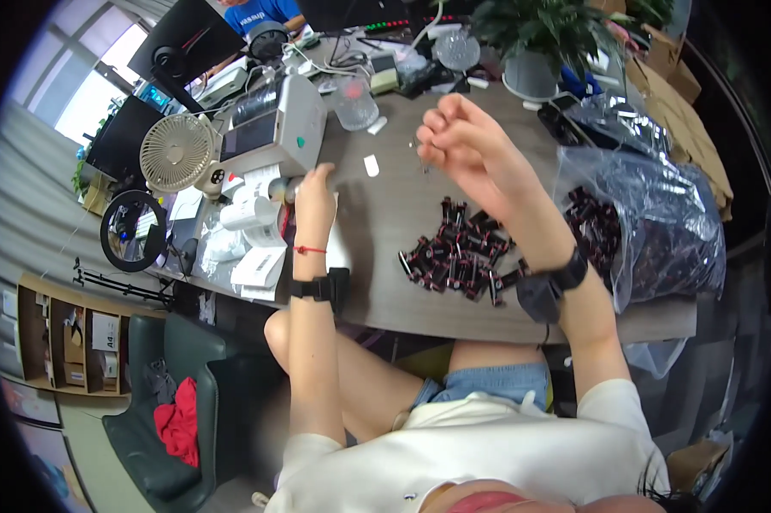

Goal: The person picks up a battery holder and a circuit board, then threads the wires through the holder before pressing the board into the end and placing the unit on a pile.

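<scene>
My left hand (315,203) is over the left part of the desk, beside curled white label strips (253,214) and just in front of a white box-shaped machine (304,124). Its fingers are mostly turned from view, so its grip cannot be made out. My right hand (479,152) is raised above the desk with its fingers curled together; anything pinched in them is too small to name. Below it lies a heap of small black and red cylindrical parts (458,255). A small white label (371,165) rests on the desk between my hands.
At the right, a clear plastic bag (667,205) holds more black and red parts. A potted plant (531,73) and a glass jar (355,104) stand at the back. On the left are a fan (178,152) and a ring light (134,231). Another person (261,15) sits across the desk.
</scene>
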Demonstrator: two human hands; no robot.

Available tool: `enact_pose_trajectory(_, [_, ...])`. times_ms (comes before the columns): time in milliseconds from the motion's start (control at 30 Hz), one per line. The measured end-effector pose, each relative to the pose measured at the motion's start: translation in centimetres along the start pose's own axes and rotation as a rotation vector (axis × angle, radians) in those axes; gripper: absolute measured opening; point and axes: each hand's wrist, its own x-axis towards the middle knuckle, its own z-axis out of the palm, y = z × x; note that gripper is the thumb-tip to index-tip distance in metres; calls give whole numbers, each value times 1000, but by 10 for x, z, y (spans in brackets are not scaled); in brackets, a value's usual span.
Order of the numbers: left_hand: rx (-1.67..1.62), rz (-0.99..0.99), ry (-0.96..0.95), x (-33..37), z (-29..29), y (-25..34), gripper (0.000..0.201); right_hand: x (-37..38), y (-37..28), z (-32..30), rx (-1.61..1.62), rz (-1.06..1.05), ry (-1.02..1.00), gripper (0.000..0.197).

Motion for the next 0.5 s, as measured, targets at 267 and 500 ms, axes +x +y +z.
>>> enact_pose_trajectory(267, [-56,43,-36,-9,-30,34,31,-28,-12,46,68,-41,-179,30])
enact_pose_trajectory(500, [-1125,81,70,-35,-132,163,20,-37,-3,54,-141,-144,-283,35])
